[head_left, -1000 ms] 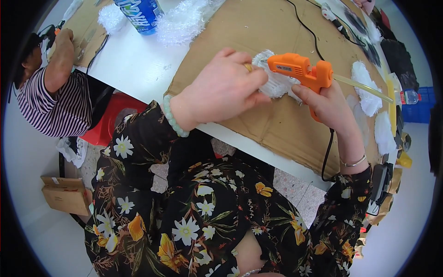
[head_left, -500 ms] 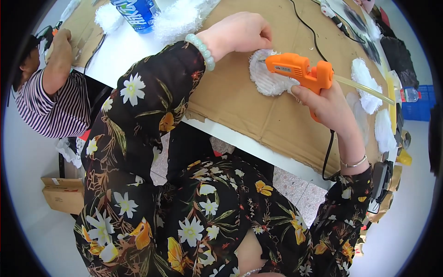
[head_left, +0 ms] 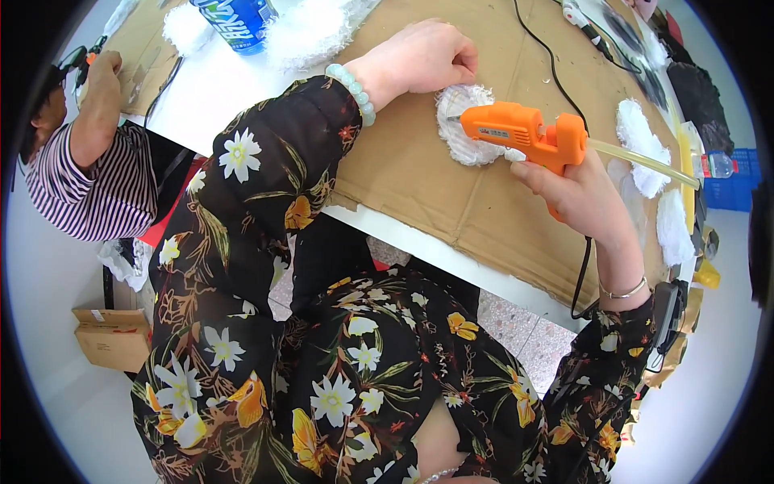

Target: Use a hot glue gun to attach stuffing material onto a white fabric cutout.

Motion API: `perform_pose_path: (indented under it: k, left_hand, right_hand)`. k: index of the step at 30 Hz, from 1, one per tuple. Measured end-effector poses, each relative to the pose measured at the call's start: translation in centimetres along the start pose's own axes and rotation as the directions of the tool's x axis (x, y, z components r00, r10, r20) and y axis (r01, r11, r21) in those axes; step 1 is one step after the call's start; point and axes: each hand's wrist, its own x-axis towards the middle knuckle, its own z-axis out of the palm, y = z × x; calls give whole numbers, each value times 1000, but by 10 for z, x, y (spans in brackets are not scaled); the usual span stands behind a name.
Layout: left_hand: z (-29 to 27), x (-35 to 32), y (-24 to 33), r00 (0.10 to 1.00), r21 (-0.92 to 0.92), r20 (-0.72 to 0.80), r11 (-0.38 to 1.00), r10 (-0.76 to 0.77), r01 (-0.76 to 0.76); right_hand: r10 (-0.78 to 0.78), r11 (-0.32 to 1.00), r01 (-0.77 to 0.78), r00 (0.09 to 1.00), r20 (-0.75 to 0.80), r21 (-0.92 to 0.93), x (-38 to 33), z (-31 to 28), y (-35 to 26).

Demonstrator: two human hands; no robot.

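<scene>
I have the right hand (head_left: 576, 189) wrapped tight around the grip of the orange glue gun (head_left: 524, 133), its nozzle pointing toward nine o'clock and sitting over the white fluffy pad (head_left: 468, 133) that lies flat on the cardboard sheet (head_left: 403, 169). A clear glue stick (head_left: 641, 160) pokes out the back of the gun toward three o'clock, and the black cord (head_left: 582, 274) drops off the table edge at about five o'clock from the grip.

My left hand (head_left: 419, 56) is curled into a loose fist at eleven o'clock from the pad, knuckles down on the cardboard, fingertips (head_left: 451, 77) touching or just beside the pad's upper rim. I cannot tell whether it pinches a bit of the fluff or only presses beside it.

To do this well, I judge the nozzle should stay close over the pad's edge and move slowly, so the bead lands on the fluff and not on the cardboard. The left fingers should hold the pad down near the rim but stay clear of the hot tip. The cord needs slack so it does not tug the gun off line.

More white fluffy pieces (head_left: 641, 145) lie toward three o'clock, a blue bottle (head_left: 238, 20) stands at the far edge near twelve o'clock, and another person (head_left: 89, 161) works at nine o'clock.
</scene>
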Motion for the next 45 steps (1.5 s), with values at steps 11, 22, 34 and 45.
perform_pose_path:
  k: [11, 22, 34, 45]
  left_hand:
    - [3, -1, -7, 999, -54, -47, 998, 16, -18]
    - [1, -2, -6, 999, -59, -35, 998, 16, -18]
    - [-15, -4, 3, 996, -104, -52, 992, 69, -74]
    - [-16, -5, 2, 993, -82, -58, 991, 103, -107]
  right_hand:
    - [49, 998, -50, 998, 45, 32, 9, -7, -11]
    - [119, 993, -119, 991, 56, -2, 9, -11, -20]
    - [132, 990, -127, 988, 86, -60, -1, -14, -22]
    - [174, 984, -174, 984, 23, -28, -2, -18, -32]
